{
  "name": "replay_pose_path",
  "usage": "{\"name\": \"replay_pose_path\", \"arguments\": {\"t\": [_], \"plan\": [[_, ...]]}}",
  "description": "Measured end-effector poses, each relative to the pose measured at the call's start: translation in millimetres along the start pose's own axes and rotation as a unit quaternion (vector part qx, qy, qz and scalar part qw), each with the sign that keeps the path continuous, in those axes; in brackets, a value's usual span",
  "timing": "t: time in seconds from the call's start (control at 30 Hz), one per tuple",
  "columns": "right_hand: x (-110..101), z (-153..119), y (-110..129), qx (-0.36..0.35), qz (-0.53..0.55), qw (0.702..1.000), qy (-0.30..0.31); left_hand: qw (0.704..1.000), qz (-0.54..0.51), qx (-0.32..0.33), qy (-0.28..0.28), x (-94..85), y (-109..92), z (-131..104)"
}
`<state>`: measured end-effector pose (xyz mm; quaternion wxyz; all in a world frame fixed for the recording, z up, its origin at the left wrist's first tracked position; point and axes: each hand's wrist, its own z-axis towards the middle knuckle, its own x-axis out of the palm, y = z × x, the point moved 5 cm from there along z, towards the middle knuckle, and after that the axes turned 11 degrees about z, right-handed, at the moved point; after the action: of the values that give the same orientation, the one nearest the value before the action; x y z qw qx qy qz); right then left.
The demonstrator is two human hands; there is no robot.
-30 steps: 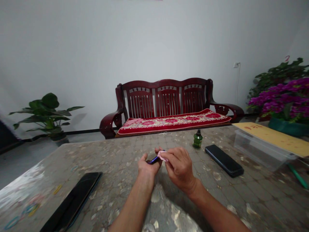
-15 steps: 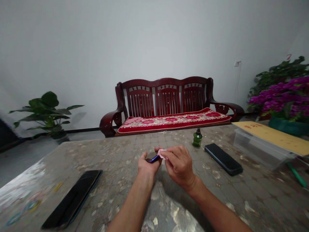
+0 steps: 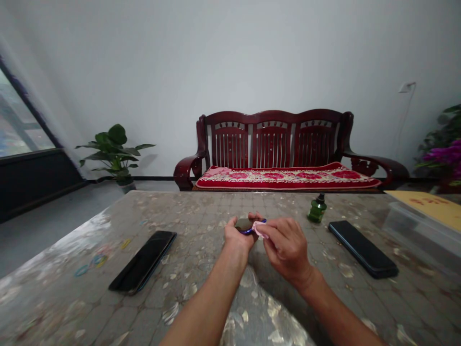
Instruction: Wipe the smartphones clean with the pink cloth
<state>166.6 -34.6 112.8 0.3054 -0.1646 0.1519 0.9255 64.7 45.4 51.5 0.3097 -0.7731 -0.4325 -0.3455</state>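
Note:
My left hand (image 3: 239, 234) is palm up, its fingers curled round a thin object with a blue-purple edge and a dark, shiny face (image 3: 245, 224), perhaps a phone. In my right hand (image 3: 288, 242) a small pink cloth (image 3: 258, 229) is pinched between thumb and fingers, touching the right end of that object's edge. Both hands are above the patterned table (image 3: 201, 211). A black phone (image 3: 144, 262) lies to the left of my hands, another dark phone (image 3: 362, 249) to the right. Behind the right one a green bottle (image 3: 317, 209) stands upright.
Several coloured rubber bands (image 3: 97, 259) lie at the left. At the right edge, a clear plastic box (image 3: 418, 235) has a yellow sheet (image 3: 428, 206) on top. Beyond the table are a red wooden bench (image 3: 273, 139) and a potted plant (image 3: 117, 149).
The view has turned left, so the scene sits further right. The held object now shows more of its dark face, with the pink cloth still at its right end.

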Motion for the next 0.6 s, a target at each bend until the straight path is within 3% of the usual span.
{"name": "replay_pose_path", "arguments": {"t": [0.6], "plan": [[-1.8,-0.6,-1.1,0.009,0.005,1.000,-0.011,0.999,0.028,0.031,-0.004,2.5,-4.7,-3.5]]}}
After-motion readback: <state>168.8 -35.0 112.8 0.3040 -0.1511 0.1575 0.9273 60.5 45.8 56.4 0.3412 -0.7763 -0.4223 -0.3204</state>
